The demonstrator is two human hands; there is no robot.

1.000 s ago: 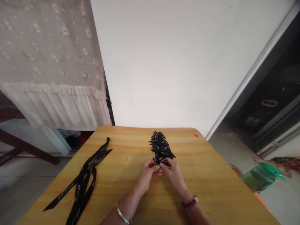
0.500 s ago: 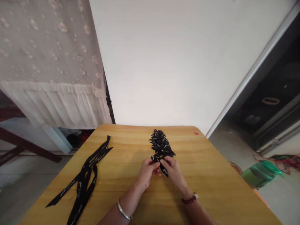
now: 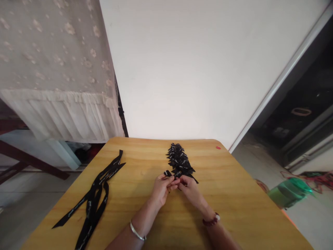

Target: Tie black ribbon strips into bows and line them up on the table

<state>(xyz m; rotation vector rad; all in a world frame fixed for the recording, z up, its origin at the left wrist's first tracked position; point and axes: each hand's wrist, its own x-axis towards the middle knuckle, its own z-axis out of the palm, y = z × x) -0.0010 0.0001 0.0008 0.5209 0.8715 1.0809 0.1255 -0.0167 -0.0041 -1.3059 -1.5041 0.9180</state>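
Note:
Near the middle of the table, my left hand point(image 3: 163, 187) pinches a black ribbon point(image 3: 168, 173) with white lettering, and a loop of it shows above the fingers. My right hand point(image 3: 191, 189) closes on the same ribbon just to the right, fingertips meeting those of the left. One end of the ribbon points out to the right, past the right hand; the part between my fingers is mostly hidden. Directly beyond my hands lies a row of black ribbon bows point(image 3: 178, 156), overlapping one another toward the back edge.
Loose black ribbon strips point(image 3: 91, 198) lie along the left side of the wooden table point(image 3: 229, 208). A small red object point(image 3: 218, 148) rests at the far right corner. A white wall panel point(image 3: 171, 69) stands behind, and a green translucent container point(image 3: 290, 192) is off the right side.
The ribbon in my fingers has shifted: the tail hanging between my hands is now mostly out of sight, a loop stands at the left, and an end sticks out right.

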